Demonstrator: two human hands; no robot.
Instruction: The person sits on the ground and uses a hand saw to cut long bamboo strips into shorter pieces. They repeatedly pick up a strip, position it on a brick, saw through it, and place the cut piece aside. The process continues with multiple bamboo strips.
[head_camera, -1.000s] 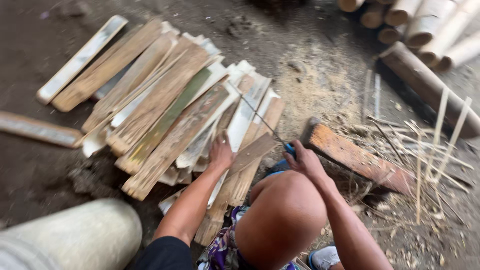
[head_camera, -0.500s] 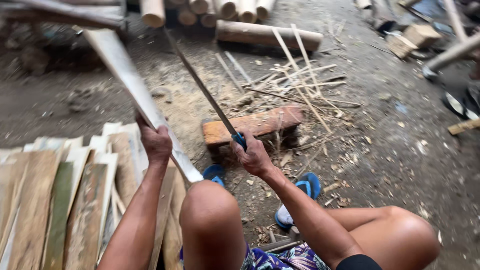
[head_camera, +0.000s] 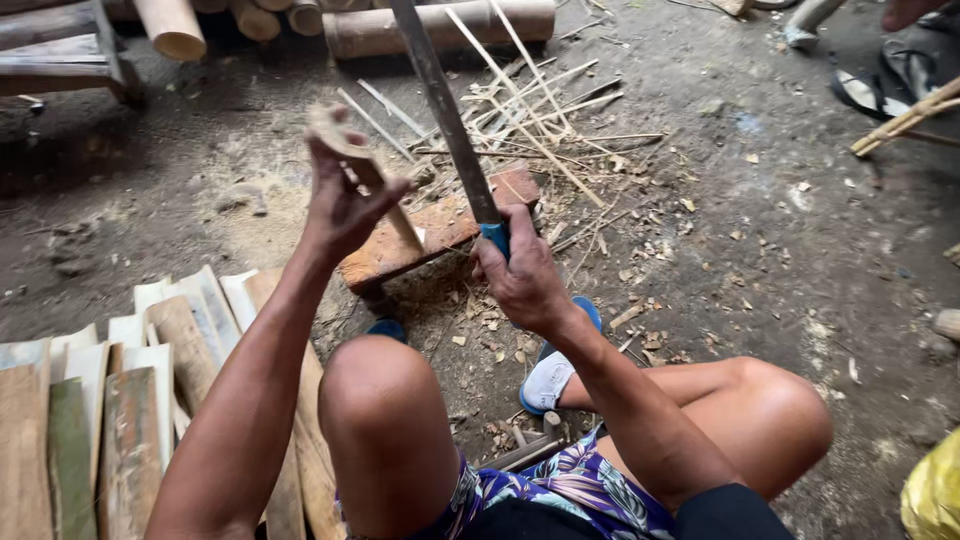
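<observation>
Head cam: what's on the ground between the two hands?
In the head view, a reddish wooden block lies on the dirt between the left hand, holding a bamboo slat, and the right hand, gripping a long blade.

Light soft, diffuse daylight; no glare. Ground beyond the left hand (head_camera: 340, 205) falls into dim shadow toward the upper left. Strip top above that hand motion-blurred. Right hand (head_camera: 520, 275) sharp. Mild wide-angle stretch at frame edges.
</observation>
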